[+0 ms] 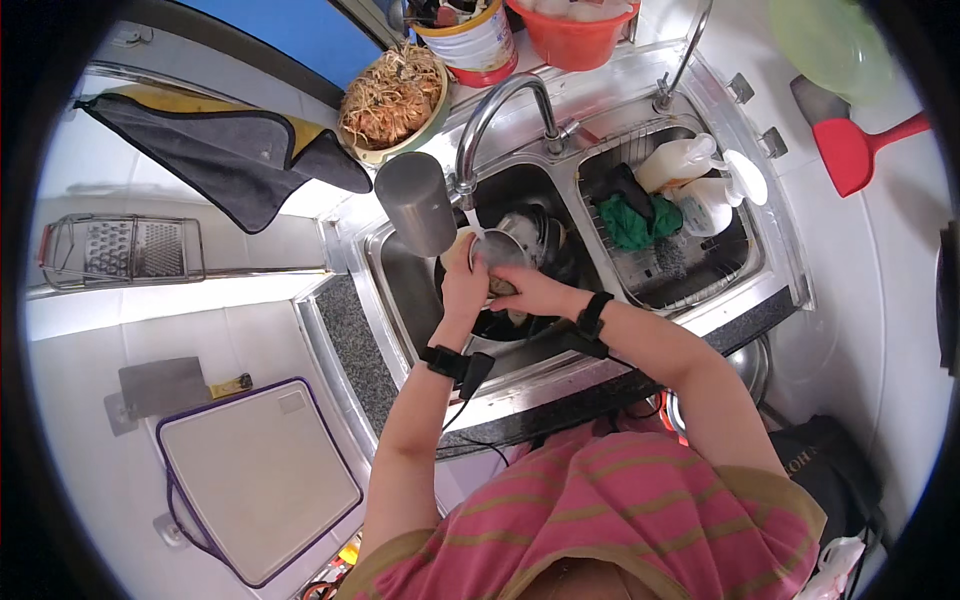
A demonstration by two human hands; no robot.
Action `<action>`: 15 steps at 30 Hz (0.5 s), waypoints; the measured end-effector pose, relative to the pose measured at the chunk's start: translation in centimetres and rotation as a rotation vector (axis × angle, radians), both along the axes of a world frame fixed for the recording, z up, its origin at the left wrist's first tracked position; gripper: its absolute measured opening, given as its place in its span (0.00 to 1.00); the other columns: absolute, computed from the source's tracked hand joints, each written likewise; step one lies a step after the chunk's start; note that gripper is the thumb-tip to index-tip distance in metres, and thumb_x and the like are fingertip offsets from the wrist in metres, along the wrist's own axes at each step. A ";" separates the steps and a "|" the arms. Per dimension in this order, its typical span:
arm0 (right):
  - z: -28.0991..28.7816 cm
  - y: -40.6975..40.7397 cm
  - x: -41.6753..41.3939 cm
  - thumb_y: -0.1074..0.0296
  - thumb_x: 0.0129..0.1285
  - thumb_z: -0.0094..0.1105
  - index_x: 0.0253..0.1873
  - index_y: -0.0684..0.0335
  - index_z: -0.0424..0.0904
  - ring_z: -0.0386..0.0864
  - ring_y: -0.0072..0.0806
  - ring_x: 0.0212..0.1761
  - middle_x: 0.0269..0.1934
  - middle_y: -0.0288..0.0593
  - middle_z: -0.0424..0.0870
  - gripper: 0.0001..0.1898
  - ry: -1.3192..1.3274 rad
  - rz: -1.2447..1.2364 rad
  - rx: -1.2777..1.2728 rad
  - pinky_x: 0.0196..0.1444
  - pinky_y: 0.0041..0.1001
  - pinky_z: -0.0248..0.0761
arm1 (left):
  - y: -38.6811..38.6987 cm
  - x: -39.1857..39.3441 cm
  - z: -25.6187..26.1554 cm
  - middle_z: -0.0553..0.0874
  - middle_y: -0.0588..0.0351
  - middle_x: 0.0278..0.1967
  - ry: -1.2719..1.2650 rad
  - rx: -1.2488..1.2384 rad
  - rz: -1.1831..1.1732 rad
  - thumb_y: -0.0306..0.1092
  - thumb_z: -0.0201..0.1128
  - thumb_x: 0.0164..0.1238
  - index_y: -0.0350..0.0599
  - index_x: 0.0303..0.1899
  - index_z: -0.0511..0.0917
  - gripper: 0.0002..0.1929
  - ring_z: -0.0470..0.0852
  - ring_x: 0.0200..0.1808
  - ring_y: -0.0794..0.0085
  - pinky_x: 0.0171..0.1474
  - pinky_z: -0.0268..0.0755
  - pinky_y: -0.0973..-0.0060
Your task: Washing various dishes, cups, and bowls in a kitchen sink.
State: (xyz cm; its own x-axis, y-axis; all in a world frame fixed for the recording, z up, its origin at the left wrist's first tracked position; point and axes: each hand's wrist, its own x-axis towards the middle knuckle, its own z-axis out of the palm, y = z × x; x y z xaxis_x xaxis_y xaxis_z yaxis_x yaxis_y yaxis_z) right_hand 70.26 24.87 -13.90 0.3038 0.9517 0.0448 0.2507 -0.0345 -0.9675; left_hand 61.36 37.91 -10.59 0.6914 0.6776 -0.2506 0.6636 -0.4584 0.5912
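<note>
My left hand (466,286) grips the left side of a round bowl (504,246) over the left sink basin (405,279). On the bowl's near side, my right hand (534,291) has its thumb and fingers at the rim. A small brownish patch shows between the two hands; what it is I cannot tell. Water runs from the curved chrome faucet (480,124) into the bowl. Behind and below it, other dishes (534,225) and a dark pan (517,328) lie in the basin, partly hidden by my hands.
A grey cylinder (415,202) stands close left of the faucet. In the right basin, a wire rack (720,283) holds a green cloth (634,223) and white bottles (705,206). Behind the sink are a red basin (574,37) and a bowl of stringy roots (394,101).
</note>
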 end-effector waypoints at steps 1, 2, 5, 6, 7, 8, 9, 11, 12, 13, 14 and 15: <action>-0.3 -0.5 0.5 0.61 0.59 0.68 0.58 0.68 0.74 0.79 0.47 0.54 0.51 0.56 0.81 0.26 0.153 0.009 -0.027 0.57 0.36 0.71 | -0.3 0.3 1.2 0.78 0.40 0.58 -0.004 -0.002 0.001 0.38 0.55 0.68 0.59 0.68 0.66 0.26 0.80 0.50 0.41 0.52 0.74 0.53; -1.7 -0.6 0.7 0.62 0.60 0.68 0.60 0.71 0.72 0.82 0.38 0.51 0.49 0.55 0.83 0.27 0.267 -0.060 -0.053 0.55 0.32 0.72 | -0.6 0.5 2.0 0.79 0.41 0.56 0.046 0.175 -0.080 0.35 0.56 0.66 0.59 0.67 0.67 0.26 0.81 0.48 0.41 0.51 0.75 0.53; -1.1 -0.6 1.0 0.64 0.61 0.66 0.59 0.71 0.72 0.81 0.31 0.47 0.46 0.50 0.84 0.25 0.448 -0.416 -0.081 0.51 0.29 0.73 | 0.5 -1.5 1.2 0.81 0.44 0.51 0.058 0.516 -0.217 0.30 0.57 0.60 0.57 0.64 0.70 0.27 0.81 0.46 0.42 0.48 0.75 0.52; -1.3 -0.8 1.8 0.66 0.62 0.66 0.59 0.72 0.73 0.80 0.25 0.46 0.46 0.45 0.84 0.24 0.488 -0.504 -0.086 0.49 0.27 0.74 | 1.0 -2.0 0.8 0.82 0.46 0.48 0.008 0.674 -0.317 0.27 0.58 0.57 0.56 0.62 0.73 0.27 0.80 0.46 0.43 0.48 0.75 0.53; -1.5 -1.0 2.9 0.66 0.62 0.66 0.59 0.72 0.73 0.80 0.25 0.46 0.46 0.45 0.84 0.24 0.484 -0.502 -0.090 0.49 0.27 0.74 | 1.4 -2.1 1.1 0.82 0.46 0.48 0.006 0.670 -0.313 0.27 0.58 0.57 0.56 0.62 0.73 0.27 0.80 0.46 0.43 0.48 0.75 0.53; -1.8 -1.1 4.1 0.67 0.61 0.66 0.58 0.71 0.73 0.80 0.26 0.45 0.45 0.44 0.84 0.22 0.562 -0.617 -0.052 0.47 0.27 0.74 | 1.8 -2.2 1.3 0.82 0.46 0.48 -0.118 0.767 -0.343 0.25 0.57 0.56 0.54 0.61 0.74 0.27 0.79 0.47 0.44 0.48 0.75 0.54; -2.0 -1.3 5.0 0.68 0.61 0.66 0.56 0.70 0.74 0.80 0.26 0.43 0.44 0.43 0.83 0.21 0.643 -0.734 -0.015 0.46 0.27 0.74 | 2.3 -2.6 1.6 0.82 0.47 0.48 -0.241 0.862 -0.374 0.24 0.57 0.55 0.52 0.59 0.75 0.26 0.77 0.49 0.46 0.49 0.74 0.54; -0.8 -1.0 6.5 0.70 0.61 0.65 0.53 0.67 0.75 0.80 0.27 0.41 0.42 0.40 0.83 0.17 0.811 -0.819 0.110 0.44 0.29 0.75 | 3.7 -4.9 1.2 0.80 0.46 0.52 -0.202 0.835 -0.363 0.20 0.56 0.52 0.49 0.59 0.76 0.28 0.75 0.49 0.49 0.52 0.72 0.56; -1.1 -1.2 7.8 0.70 0.61 0.65 0.53 0.67 0.75 0.80 0.27 0.41 0.42 0.40 0.83 0.17 0.809 -0.819 0.106 0.44 0.29 0.75 | 4.0 -5.5 1.3 0.81 0.45 0.52 -0.231 0.726 -0.199 0.18 0.54 0.50 0.48 0.59 0.76 0.30 0.75 0.48 0.50 0.52 0.72 0.58; -1.5 -1.5 9.4 0.71 0.61 0.65 0.51 0.66 0.76 0.80 0.28 0.41 0.42 0.40 0.83 0.15 0.875 -0.850 0.132 0.43 0.29 0.75 | 4.3 -5.6 1.4 0.81 0.45 0.52 -0.259 0.612 -0.040 0.17 0.53 0.49 0.48 0.60 0.75 0.31 0.74 0.48 0.50 0.51 0.72 0.59; -1.8 -1.8 10.7 0.73 0.61 0.64 0.50 0.65 0.76 0.80 0.28 0.40 0.41 0.39 0.82 0.14 0.939 -0.880 0.159 0.42 0.30 0.75 | 4.5 -5.7 1.6 0.83 0.45 0.47 -0.279 0.447 0.139 0.16 0.51 0.50 0.47 0.60 0.75 0.31 0.77 0.46 0.50 0.52 0.72 0.62; -1.1 -0.7 10.8 0.73 0.61 0.64 0.50 0.65 0.76 0.80 0.28 0.40 0.41 0.39 0.82 0.14 0.956 -0.840 0.156 0.42 0.30 0.75 | 7.4 -8.8 -0.8 0.84 0.45 0.44 -0.436 0.286 0.317 0.19 0.53 0.57 0.43 0.58 0.76 0.24 0.80 0.41 0.57 0.46 0.75 0.67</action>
State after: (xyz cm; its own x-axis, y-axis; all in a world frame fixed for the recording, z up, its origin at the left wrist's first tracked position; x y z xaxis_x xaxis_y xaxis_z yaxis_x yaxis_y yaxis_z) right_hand 81.05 24.19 -14.98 0.7784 0.4577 -0.4297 -0.5864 0.2858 -0.7579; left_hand 52.57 45.28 -11.43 0.4433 0.8657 0.2327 0.5182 -0.4593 0.7215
